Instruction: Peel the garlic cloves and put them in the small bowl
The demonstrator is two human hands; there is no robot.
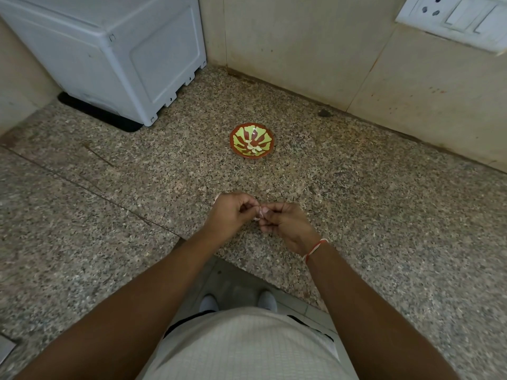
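A small red and green patterned bowl (251, 140) sits on the speckled granite counter (356, 204), with a few pale peeled garlic cloves (254, 148) lying in it. Nearer to me, above the counter's front corner, my left hand (231, 213) and my right hand (285, 224) meet fingertip to fingertip. Both pinch one small pale garlic clove (260, 212) between them; most of the clove is hidden by the fingers. A red and white thread circles my right wrist.
A white plastic appliance (109, 50) stands at the back left on a black mat. Beige tiled walls close the back and right, with a white socket and switch plate (455, 17) at the top right. The counter edge drops to the floor by my feet.
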